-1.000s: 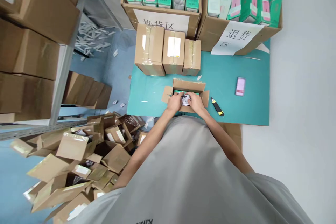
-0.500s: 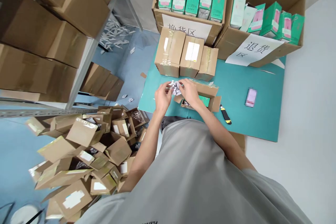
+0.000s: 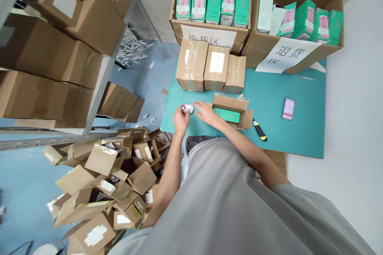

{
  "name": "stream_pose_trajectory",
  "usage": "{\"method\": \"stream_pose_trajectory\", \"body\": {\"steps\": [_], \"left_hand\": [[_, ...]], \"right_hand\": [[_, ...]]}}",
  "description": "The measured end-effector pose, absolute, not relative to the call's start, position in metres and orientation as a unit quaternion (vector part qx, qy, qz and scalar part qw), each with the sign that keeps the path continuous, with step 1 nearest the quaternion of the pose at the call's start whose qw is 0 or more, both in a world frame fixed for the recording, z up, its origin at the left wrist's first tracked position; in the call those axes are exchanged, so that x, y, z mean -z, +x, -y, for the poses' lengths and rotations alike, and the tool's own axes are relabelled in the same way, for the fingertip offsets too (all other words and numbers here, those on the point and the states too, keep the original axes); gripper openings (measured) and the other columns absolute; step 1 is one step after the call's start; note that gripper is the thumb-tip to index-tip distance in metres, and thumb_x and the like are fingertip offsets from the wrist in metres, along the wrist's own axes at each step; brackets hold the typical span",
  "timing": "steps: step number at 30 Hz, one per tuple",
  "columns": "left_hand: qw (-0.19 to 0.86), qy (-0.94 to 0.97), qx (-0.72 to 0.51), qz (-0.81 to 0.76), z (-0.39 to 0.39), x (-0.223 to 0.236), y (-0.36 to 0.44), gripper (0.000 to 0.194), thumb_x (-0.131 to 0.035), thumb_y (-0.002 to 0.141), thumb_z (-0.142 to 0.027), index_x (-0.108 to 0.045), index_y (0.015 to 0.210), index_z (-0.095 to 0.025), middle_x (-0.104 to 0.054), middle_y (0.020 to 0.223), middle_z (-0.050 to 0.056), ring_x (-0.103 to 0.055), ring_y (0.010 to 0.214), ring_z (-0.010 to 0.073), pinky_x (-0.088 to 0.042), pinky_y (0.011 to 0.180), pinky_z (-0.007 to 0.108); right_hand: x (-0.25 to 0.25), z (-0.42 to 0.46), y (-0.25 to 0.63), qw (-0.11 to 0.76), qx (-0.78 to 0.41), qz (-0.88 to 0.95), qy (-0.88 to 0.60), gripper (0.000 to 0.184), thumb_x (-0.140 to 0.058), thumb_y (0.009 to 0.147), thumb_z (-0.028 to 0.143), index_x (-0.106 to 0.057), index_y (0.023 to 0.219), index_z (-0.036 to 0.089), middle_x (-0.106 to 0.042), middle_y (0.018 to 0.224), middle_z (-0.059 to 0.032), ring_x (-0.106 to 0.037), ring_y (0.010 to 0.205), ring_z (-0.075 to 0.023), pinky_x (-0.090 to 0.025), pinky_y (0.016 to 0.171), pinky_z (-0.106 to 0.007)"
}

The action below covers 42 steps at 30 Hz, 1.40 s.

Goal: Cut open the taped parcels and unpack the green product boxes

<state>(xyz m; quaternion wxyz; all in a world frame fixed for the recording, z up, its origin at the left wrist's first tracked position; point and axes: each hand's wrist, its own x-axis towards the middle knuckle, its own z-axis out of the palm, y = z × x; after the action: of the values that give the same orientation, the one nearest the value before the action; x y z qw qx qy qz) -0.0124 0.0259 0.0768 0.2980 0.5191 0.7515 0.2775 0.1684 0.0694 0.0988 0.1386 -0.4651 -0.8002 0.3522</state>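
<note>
Far to the left of our left hand we have a metal shelf (image 3: 100, 89) stacked with cardboard boxes (image 3: 48, 95); nearer, on the floor to that hand's left, lies a heap of opened cartons (image 3: 142, 177). Our left hand (image 3: 180, 121) has thumb and fingers closed around crumpled paper (image 3: 188, 108), held at the left part of the teal table (image 3: 305, 135). Just right of the paper, our right hand (image 3: 207, 114) is loosely open, fingers spread toward it; we cannot tell whether they touch it. Beyond both hands stand three taped boxes (image 3: 216, 67), and behind those a large carton (image 3: 241, 40) with a row of green packages (image 3: 213, 7). Directly beside our right hand sits the open box (image 3: 248, 118), a green box (image 3: 227, 115) lying inside. Farther right of that hand we find a black-and-yellow cutter (image 3: 259, 130), then a blurred pinkish object (image 3: 288, 108) and, beyond it, a second large carton (image 3: 324, 52) of green packages.
</note>
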Motion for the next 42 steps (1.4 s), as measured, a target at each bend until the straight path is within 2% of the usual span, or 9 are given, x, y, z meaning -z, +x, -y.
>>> {"method": "stream_pose_trajectory", "body": {"steps": [3,6,10,13,16,22,29,34,42], "left_hand": [[0.310,0.587,-0.308,-0.682,-0.036,-0.095,0.015,0.039,-0.061,0.106,-0.024,-0.066,0.144,-0.017,-0.075,0.100,0.007,-0.073,0.091,0.0232,-0.060,0.095,0.037],[0.331,0.676,-0.291,-0.590,-0.047,-0.108,0.053,0.037,-0.057,0.108,-0.023,-0.065,0.144,-0.018,-0.075,0.111,0.010,-0.072,0.099,0.0241,-0.059,0.098,0.037],[0.347,0.776,-0.156,-0.503,-0.056,-0.103,0.104,0.040,-0.049,0.105,-0.009,-0.068,0.139,-0.017,-0.074,0.125,0.015,-0.072,0.117,0.0288,-0.057,0.109,0.042],[0.318,0.810,0.001,-0.493,-0.060,-0.086,0.131,0.049,-0.051,0.097,0.001,-0.070,0.138,-0.016,-0.070,0.135,0.019,-0.070,0.125,0.0309,-0.055,0.113,0.042],[0.284,0.808,0.081,-0.509,-0.061,-0.070,0.144,0.045,-0.052,0.096,0.001,-0.071,0.135,-0.011,-0.067,0.135,0.025,-0.068,0.126,0.0342,-0.055,0.111,0.046],[0.267,0.805,0.070,-0.526,-0.055,-0.057,0.149,0.042,-0.043,0.102,-0.002,-0.069,0.135,-0.007,-0.062,0.142,0.032,-0.060,0.136,0.0400,-0.053,0.113,0.055],[0.231,0.812,0.078,-0.531,-0.046,-0.059,0.149,0.040,-0.043,0.102,-0.002,-0.072,0.128,-0.009,-0.068,0.136,0.028,-0.061,0.135,0.0380,-0.048,0.116,0.053],[0.219,0.839,0.078,-0.492,-0.051,-0.075,0.136,0.047,-0.052,0.090,0.005,-0.070,0.131,-0.006,-0.070,0.137,0.027,-0.063,0.133,0.0369,-0.050,0.116,0.049],[0.254,0.861,-0.041,-0.438,-0.061,-0.114,0.107,0.069,-0.076,0.085,-0.015,-0.065,0.153,-0.016,-0.066,0.154,0.020,-0.058,0.146,0.0400,-0.045,0.129,0.053]], "right_hand": [[-0.108,-0.054,0.229,0.165,-0.336,0.756,-0.538,0.037,-0.058,0.113,0.019,-0.073,0.147,0.016,-0.077,0.137,-0.0150,-0.076,0.125,-0.0267,-0.057,0.114,-0.038],[-0.109,-0.042,0.287,0.083,-0.308,0.719,-0.617,0.032,-0.058,0.114,0.019,-0.076,0.140,0.015,-0.081,0.130,-0.0146,-0.077,0.121,-0.0268,-0.056,0.109,-0.035],[-0.099,-0.029,0.327,-0.083,-0.249,0.704,-0.660,0.032,-0.064,0.109,0.016,-0.076,0.139,0.011,-0.078,0.136,-0.0208,-0.072,0.129,-0.0314,-0.054,0.108,-0.035],[-0.092,-0.023,0.331,-0.113,-0.222,0.716,-0.652,0.034,-0.058,0.105,0.006,-0.078,0.133,0.006,-0.077,0.133,-0.0257,-0.067,0.133,-0.0333,-0.051,0.112,-0.037],[-0.084,-0.021,0.327,-0.103,-0.213,0.722,-0.650,0.042,-0.047,0.106,0.002,-0.077,0.134,0.004,-0.076,0.133,-0.0285,-0.062,0.135,-0.0348,-0.048,0.117,-0.042],[-0.069,-0.013,0.319,-0.097,-0.190,0.724,-0.656,0.048,-0.039,0.106,0.002,-0.072,0.141,0.001,-0.069,0.140,-0.0324,-0.059,0.134,-0.0378,-0.045,0.114,-0.049],[-0.067,-0.005,0.322,-0.085,-0.178,0.747,-0.634,0.049,-0.050,0.097,0.001,-0.072,0.141,0.004,-0.074,0.133,-0.0298,-0.062,0.125,-0.0371,-0.045,0.113,-0.047],[-0.077,0.001,0.337,-0.068,-0.188,0.771,-0.604,0.064,-0.066,0.093,0.007,-0.062,0.156,-0.001,-0.070,0.145,-0.0285,-0.063,0.135,-0.0379,-0.046,0.121,-0.046],[-0.098,-0.003,0.380,0.136,-0.247,0.752,-0.595,0.089,-0.068,0.084,0.007,-0.052,0.171,0.013,-0.060,0.166,-0.0239,-0.053,0.158,-0.0399,-0.042,0.135,-0.061]]}}
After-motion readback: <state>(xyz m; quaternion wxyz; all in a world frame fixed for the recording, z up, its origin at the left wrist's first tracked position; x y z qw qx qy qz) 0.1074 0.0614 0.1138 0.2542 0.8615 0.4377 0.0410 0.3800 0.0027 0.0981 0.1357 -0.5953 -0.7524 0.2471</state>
